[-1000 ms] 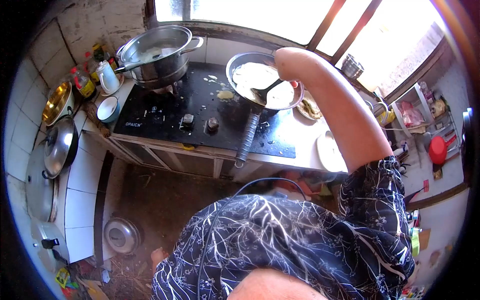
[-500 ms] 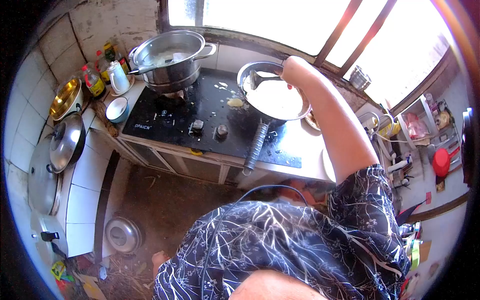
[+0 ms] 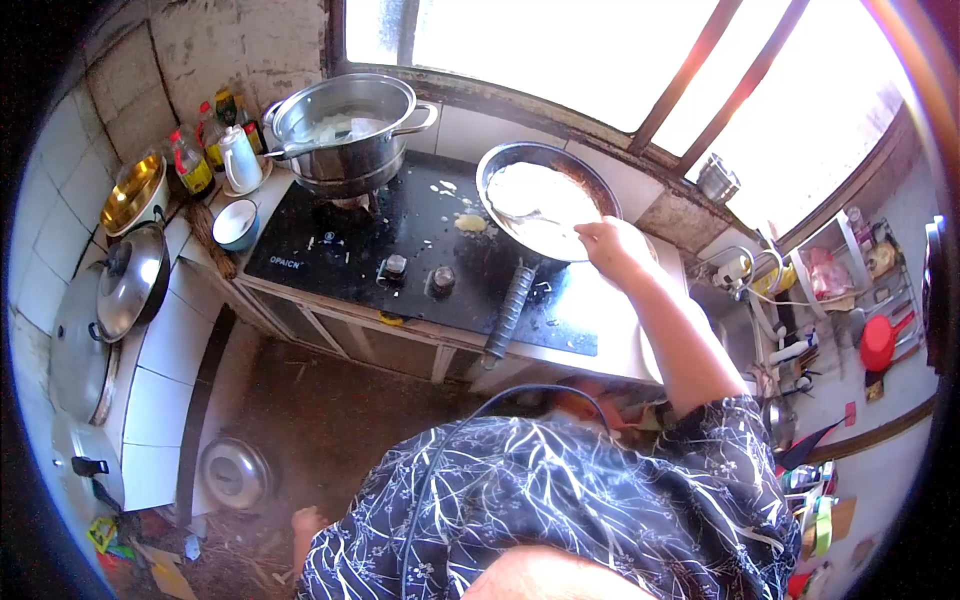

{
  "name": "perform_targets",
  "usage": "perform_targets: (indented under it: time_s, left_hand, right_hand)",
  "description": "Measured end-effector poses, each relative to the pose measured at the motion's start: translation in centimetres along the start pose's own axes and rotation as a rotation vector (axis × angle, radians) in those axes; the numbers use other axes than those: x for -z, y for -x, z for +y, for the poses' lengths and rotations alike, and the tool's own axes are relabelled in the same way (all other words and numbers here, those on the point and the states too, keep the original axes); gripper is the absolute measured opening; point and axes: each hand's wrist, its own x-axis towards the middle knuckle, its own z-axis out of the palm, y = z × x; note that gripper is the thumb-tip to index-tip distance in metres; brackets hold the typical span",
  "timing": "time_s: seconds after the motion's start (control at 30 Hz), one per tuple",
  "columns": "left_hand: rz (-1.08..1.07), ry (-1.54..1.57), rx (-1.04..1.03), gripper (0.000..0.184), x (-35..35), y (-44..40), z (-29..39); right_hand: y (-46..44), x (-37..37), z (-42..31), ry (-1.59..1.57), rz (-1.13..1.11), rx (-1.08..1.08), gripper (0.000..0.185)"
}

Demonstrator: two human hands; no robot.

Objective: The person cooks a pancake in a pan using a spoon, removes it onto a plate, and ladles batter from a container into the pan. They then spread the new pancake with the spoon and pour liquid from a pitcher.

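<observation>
My right hand is closed on the handle of a metal spoon at the near right rim of the frying pan. Its head lies in a thick white mixture that covers much of the pan's bottom. The dark frying pan rests on the right side of the black stove, its wrapped handle pointing towards me. Beside the patterned shirt, low on the left, part of my left hand shows, away from the stove; its fingers are too unclear to read.
A large steel pot stands on the left burner, with a utensil handle over its rim. Left of it are bottles, a pale jug and a bowl. A metal basin lies on the floor. A cable crosses my front.
My right hand has moved from the pan's far rim down to its near right rim, drawing the spoon through the white mixture. The view has shifted slightly.
</observation>
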Motion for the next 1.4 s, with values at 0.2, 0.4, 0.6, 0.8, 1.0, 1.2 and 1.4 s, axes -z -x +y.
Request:
perform_targets:
  time_s: [0.2,0.4,0.6,0.8,1.0,1.2,1.4]
  left_hand:
    - [0.083,1.088,0.694,0.021,0.9,0.5,2.8]
    - [0.146,0.459,0.195,0.013,1.5,-0.3,3.4]
    - [0.13,0.997,0.728,0.015,4.8,1.0,8.7]
    - [0.055,-0.311,-0.1,0.023,1.3,1.0,2.7]
    - [0.067,-0.316,-0.073,0.025,1.0,1.0,2.0]
    - [0.123,0.965,0.595,0.016,1.7,0.4,2.9]
    - [0.048,0.4,0.302,0.021,2.8,2.0,3.6]
  right_hand:
    - [0.7,5.1,2.5,-0.009,-0.101,-0.093,0.02]
    - [-0.6,0.2,3.8,-0.196,0.059,-0.117,0.021]
    - [0.8,2.0,5.3,-0.083,-0.029,-0.006,0.02]
    - [0.3,6.4,9.5,0.003,-0.073,-0.133,0.018]
    - [-3.6,-0.4,12.2,-0.187,0.107,-0.092,0.022]
    - [-4.6,-4.4,5.7,-0.247,0.201,-0.08,0.022]
    - [-4.5,-4.1,7.0,-0.227,0.148,-0.208,0.021]
